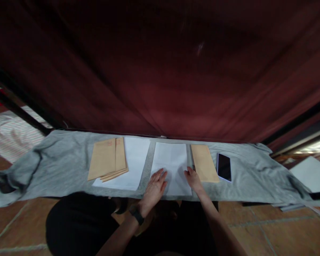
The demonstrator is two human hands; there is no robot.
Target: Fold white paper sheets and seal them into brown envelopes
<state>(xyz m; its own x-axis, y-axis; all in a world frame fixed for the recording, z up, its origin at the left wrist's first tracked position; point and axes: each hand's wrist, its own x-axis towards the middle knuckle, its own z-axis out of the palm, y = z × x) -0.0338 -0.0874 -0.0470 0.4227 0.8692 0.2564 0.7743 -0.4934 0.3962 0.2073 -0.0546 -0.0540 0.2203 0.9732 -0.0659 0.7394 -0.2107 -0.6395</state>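
Observation:
A white sheet of paper [170,156] lies on the grey cloth in front of me. My left hand [156,185] rests on its lower left part, fingers stretched out and holding nothing. At the sheet's right edge is my right hand [193,178], with its fingers curled together on that edge; the exact grip of the fingertips is partly hidden. Just right of this hand lies a brown envelope [204,163]. Further left, several stacked brown envelopes [104,158] partly cover more white paper [137,160].
A phone [224,167] with a dark screen lies right of the single envelope. Grey cloth [66,160] covers the narrow table. A dark red curtain [170,89] hangs directly behind it. Dark frame bars [18,106] stand at the left; tiled floor [282,227] shows below.

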